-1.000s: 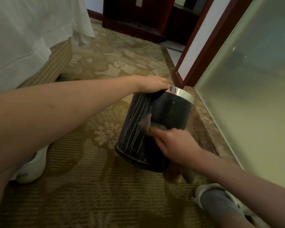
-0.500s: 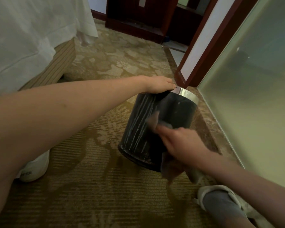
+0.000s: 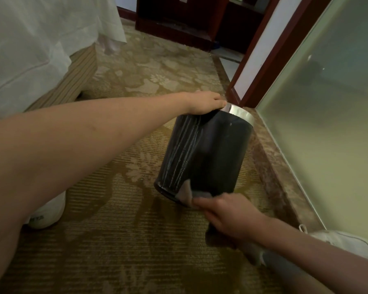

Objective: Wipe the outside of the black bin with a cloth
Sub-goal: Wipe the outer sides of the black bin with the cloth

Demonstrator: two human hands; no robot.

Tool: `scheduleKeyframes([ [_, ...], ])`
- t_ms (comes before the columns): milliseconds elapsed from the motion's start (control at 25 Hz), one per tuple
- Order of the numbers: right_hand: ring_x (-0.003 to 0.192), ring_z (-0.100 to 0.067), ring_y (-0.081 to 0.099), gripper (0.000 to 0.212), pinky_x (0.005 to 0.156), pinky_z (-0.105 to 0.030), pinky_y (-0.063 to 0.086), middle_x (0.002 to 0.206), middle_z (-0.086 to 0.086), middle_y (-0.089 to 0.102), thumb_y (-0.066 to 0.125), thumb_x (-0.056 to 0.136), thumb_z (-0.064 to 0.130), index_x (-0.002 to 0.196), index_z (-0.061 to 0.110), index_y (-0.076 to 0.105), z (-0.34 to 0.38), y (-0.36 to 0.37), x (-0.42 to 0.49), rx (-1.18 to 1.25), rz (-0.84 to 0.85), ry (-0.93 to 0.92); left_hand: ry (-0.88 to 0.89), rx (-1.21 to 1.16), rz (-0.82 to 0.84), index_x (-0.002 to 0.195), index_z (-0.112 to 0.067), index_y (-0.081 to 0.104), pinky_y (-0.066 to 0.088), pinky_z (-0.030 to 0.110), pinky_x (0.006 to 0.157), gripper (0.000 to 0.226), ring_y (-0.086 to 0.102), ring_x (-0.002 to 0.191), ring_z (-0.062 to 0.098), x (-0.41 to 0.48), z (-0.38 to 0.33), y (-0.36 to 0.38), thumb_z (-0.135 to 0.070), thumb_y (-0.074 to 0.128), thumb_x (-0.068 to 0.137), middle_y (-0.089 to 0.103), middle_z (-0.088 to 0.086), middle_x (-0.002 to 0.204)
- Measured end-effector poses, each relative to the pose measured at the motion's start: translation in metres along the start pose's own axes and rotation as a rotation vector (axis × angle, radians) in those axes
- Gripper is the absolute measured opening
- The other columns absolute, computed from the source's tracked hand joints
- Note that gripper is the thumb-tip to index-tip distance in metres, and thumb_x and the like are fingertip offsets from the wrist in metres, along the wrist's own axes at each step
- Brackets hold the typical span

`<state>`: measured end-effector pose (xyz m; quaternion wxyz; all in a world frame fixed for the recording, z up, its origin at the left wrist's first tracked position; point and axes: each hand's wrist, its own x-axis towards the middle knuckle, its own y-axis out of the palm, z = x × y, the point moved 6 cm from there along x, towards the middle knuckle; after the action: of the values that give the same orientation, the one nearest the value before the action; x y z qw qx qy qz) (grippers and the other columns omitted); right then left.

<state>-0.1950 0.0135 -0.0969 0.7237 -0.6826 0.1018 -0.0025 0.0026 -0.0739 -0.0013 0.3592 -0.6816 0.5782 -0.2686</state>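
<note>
Right grip: the right hand [image 3: 227, 215] has its fingers curled round a grey cloth [image 3: 186, 193]; the rest of the cloth hangs bunched under the palm.
Left grip: the left hand [image 3: 206, 102] clasps the top rim of the black bin [image 3: 212, 155] and holds it tilted on its lower edge.
Bin: a cylinder with a matt black wall and a shiny silver band [image 3: 240, 112] at the rim. Pale streaks run lengthwise down its left side; the right side is smooth and dark.
Floor: ribbed golden-brown carpet [image 3: 119, 240] with a leafy pattern.
Right side: a frosted glass panel [image 3: 327, 124].
Change: half a second ago the cloth lay on the middle of the wall; it is now at the bottom edge. The left hand is where it was.
Bin and grip: the bin lies between the hands. The cloth's tip touches its base just ahead of the right fingertips.
</note>
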Motion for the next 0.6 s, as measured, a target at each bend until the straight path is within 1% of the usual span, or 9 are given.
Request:
scheduleKeyframes([
  [40,0.081,-0.012,0.065,0.032,0.068,-0.024,0.047,0.096,0.009,0.066,0.037,0.101,0.04,0.132,0.042,0.046,0.005,0.004,0.001,0.06,0.057,-0.009,0.0,0.007,-0.002,0.138,-0.02,0.047,0.027,0.048,0.112,0.046,0.035,0.135,0.031,0.0,0.001,0.0,-0.044,0.031,0.102,0.046,0.008,0.143],
  [120,0.083,-0.007,0.065,0.03,0.073,-0.024,0.049,0.096,0.013,0.068,0.041,0.1,0.038,0.127,0.042,0.053,-0.003,-0.016,0.012,0.244,-0.034,0.045,0.002,0.005,-0.005,0.137,-0.021,0.048,0.028,0.049,0.112,0.046,0.036,0.134,0.03,0.002,0.001,0.001,-0.045,0.032,0.102,0.047,0.008,0.142],
  [240,0.075,-0.003,0.063,0.017,0.07,-0.033,0.051,0.083,0.015,0.066,0.048,0.098,0.031,0.104,0.04,0.062,-0.041,-0.068,0.026,0.398,-0.436,0.169,0.003,0.013,-0.017,0.133,-0.024,0.051,0.031,0.048,0.11,0.044,0.042,0.13,0.029,0.005,0.001,0.001,-0.047,0.033,0.101,0.051,0.007,0.138],
  [280,0.074,-0.006,0.064,0.016,0.067,-0.034,0.051,0.082,0.013,0.067,0.049,0.099,0.03,0.102,0.037,0.062,-0.049,-0.08,0.026,0.361,-0.555,0.214,0.012,0.016,-0.022,0.133,-0.024,0.052,0.031,0.047,0.11,0.043,0.044,0.129,0.028,0.006,0.0,0.001,-0.047,0.033,0.101,0.052,0.006,0.137],
  [320,0.073,-0.011,0.066,0.016,0.064,-0.034,0.051,0.083,0.011,0.069,0.048,0.099,0.03,0.106,0.034,0.063,-0.052,-0.084,0.025,0.287,-0.616,0.261,0.022,0.027,-0.024,0.133,-0.024,0.052,0.03,0.045,0.11,0.043,0.044,0.129,0.027,0.006,-0.002,0.002,-0.046,0.033,0.101,0.053,0.006,0.137],
  [400,0.072,-0.019,0.068,0.021,0.056,-0.029,0.046,0.085,0.006,0.07,0.046,0.099,0.033,0.115,0.035,0.059,-0.045,-0.072,0.019,0.041,-0.567,0.298,0.035,0.091,-0.03,0.133,-0.025,0.052,0.024,0.044,0.111,0.044,0.044,0.129,0.025,0.004,-0.006,0.002,-0.046,0.03,0.102,0.052,0.003,0.138],
  [520,0.078,-0.013,0.068,0.035,0.056,-0.021,0.037,0.096,0.011,0.067,0.034,0.097,0.039,0.129,0.042,0.048,-0.01,-0.022,0.011,-0.118,-0.201,0.067,0.056,0.189,-0.031,0.132,-0.028,0.051,0.02,0.044,0.108,0.045,0.044,0.129,0.023,0.003,-0.012,0.002,-0.048,0.024,0.102,0.052,0.001,0.137],
  [560,0.08,-0.013,0.068,0.038,0.058,-0.022,0.04,0.099,0.011,0.067,0.031,0.096,0.04,0.131,0.044,0.046,-0.006,-0.022,0.011,-0.122,-0.133,0.017,0.063,0.208,-0.027,0.131,-0.028,0.051,0.021,0.043,0.108,0.045,0.044,0.129,0.022,0.002,-0.013,0.003,-0.048,0.024,0.102,0.053,0.0,0.136],
  [600,0.081,-0.015,0.068,0.037,0.061,-0.025,0.047,0.099,0.01,0.069,0.031,0.096,0.041,0.13,0.045,0.047,-0.01,-0.035,0.015,-0.118,-0.159,0.023,0.067,0.223,-0.024,0.131,-0.027,0.051,0.021,0.043,0.107,0.045,0.044,0.129,0.022,0.002,-0.015,0.004,-0.048,0.023,0.102,0.052,0.0,0.137],
])
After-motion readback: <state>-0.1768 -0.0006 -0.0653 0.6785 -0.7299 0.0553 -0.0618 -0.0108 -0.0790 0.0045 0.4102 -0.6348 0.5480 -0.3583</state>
